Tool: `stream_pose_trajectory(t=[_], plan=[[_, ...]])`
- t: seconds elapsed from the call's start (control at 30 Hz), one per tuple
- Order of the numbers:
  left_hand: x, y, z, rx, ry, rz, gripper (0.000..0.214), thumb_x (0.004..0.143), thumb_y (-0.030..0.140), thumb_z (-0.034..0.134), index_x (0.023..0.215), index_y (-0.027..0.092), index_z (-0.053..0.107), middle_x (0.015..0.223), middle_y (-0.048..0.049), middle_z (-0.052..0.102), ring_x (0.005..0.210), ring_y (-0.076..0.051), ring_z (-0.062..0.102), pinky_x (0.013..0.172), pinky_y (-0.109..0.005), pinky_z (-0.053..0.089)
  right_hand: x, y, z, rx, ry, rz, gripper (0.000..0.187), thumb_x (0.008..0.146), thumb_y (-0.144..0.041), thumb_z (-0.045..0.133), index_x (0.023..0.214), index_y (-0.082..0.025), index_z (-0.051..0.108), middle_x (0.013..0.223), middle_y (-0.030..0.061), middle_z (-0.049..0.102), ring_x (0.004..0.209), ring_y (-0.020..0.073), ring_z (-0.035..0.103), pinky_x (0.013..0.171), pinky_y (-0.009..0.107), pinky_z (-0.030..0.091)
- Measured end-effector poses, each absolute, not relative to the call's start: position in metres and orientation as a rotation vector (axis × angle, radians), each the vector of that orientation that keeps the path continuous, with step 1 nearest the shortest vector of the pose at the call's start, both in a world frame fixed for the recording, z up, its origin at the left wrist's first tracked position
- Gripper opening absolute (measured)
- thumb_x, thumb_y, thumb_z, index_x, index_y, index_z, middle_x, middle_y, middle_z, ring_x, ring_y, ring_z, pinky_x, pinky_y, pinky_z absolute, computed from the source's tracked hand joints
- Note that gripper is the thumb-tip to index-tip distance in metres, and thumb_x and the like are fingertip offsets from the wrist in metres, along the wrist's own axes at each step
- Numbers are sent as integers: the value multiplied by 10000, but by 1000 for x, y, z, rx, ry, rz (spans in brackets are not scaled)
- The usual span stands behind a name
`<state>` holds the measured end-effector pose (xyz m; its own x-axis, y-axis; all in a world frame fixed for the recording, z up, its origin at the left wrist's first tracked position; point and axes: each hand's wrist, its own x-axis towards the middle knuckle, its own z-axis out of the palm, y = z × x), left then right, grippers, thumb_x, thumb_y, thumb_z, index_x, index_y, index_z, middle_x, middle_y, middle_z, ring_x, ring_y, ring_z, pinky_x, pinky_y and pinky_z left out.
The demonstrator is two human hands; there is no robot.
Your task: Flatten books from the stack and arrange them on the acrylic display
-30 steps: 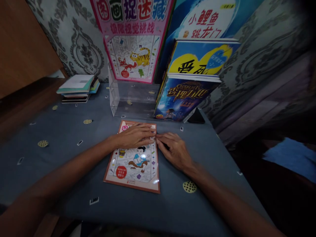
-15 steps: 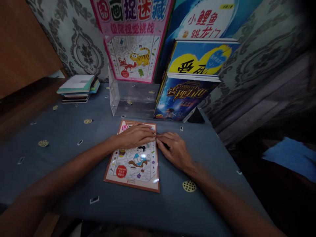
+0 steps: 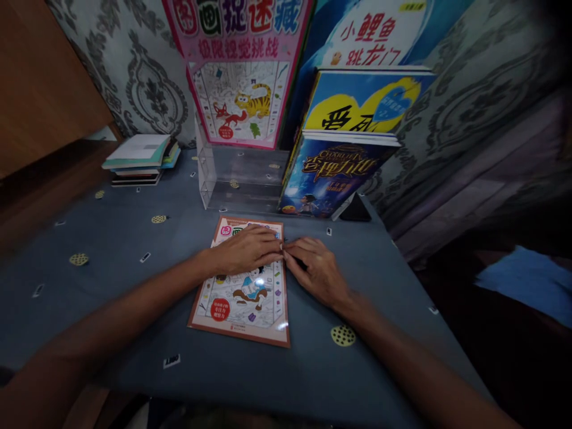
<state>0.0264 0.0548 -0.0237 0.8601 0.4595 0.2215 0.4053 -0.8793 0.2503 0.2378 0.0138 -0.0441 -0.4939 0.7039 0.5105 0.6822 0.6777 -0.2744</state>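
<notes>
A thin picture book point(image 3: 263, 310) with a brown-edged cover lies face up on the table, a seated figure in blue drawn on it. Across its upper half rests my left hand point(image 3: 250, 249), palm down, fingers stretched out flat toward the right edge and covering part of the title. My right hand point(image 3: 315, 268) is at that right edge, thumb and forefinger closed together on the book's border. The fingertips of both hands meet there. What lies between the right fingertips is mostly hidden.
Behind the book stands a clear acrylic rack point(image 3: 243, 199) with a pink picture book point(image 3: 241, 134) and a blue book point(image 3: 330, 179) in front of others. A book stack point(image 3: 138, 156) sits back left. A dark flat object point(image 3: 356, 210) lies right of the rack on the patterned tablecloth point(image 3: 111, 238).
My left hand has slid slightly down the cover, showing more of the title and hiding more of the drawn figure's head. My right hand and the book stay put.
</notes>
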Motion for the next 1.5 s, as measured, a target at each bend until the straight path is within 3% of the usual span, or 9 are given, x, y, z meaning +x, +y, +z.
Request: stream_pose_trajectory(t=[0.17, 0.33, 0.47, 0.83, 1.13, 1.5], plan=[[25, 56, -22, 2823, 644, 411, 377, 1048, 405, 357, 1136, 175, 642, 1209, -82, 685, 1175, -205, 590, 1043, -387, 413, 238, 10, -43, -1056, -2294, 27, 220, 960, -180, 502, 885, -181, 709, 872, 80, 748, 825, 232, 667, 769, 376, 498], [20, 57, -18, 2798, 603, 407, 378, 1043, 410, 378, 1241, 191, 615, 1279, -81, 664, 1233, -200, 570, 1068, -384, 403, 242, 0, -45, -1022, -2330, 48, 239, 957, -193, 515, 1103, -195, 704, 1089, 110, 741, 971, 267, 678, 839, 449, 542], [17, 55, -18, 2781, 594, 393, 415, 1050, 408, 351, 1297, 188, 601, 1342, -74, 638, 1317, -201, 516, 1125, -398, 361, 245, -4, -48, -1003, -2340, 48, 262, 960, -200, 523, 1164, -190, 686, 1144, 119, 729, 1031, 270, 676, 873, 461, 554], [18, 45, -33, 2837, 749, 375, 452, 1055, 431, 313, 1356, 212, 571, 1411, -33, 591, 1379, -199, 456, 1188, -423, 278, 246, -2, -44, -975, -2341, 52, 252, 959, -182, 526, 1146, -181, 695, 1134, 121, 738, 1014, 267, 687, 865, 463, 565], [15, 46, -22, 2774, 643, 376, 413, 1054, 391, 340, 1325, 215, 597, 1360, -42, 632, 1356, -201, 483, 1163, -423, 315, 245, -2, -39, -868, -2309, 57, 226, 962, -155, 521, 1024, -206, 732, 954, 76, 777, 868, 214, 712, 873, 435, 544], [20, 40, -28, 2924, 590, 504, 397, 1050, 373, 348, 1229, 151, 625, 1289, -88, 667, 1276, -231, 548, 1116, -453, 385, 244, -4, -37, -859, -2343, 48, 255, 961, -172, 525, 1131, -199, 713, 960, 89, 767, 872, 227, 694, 825, 419, 546]])
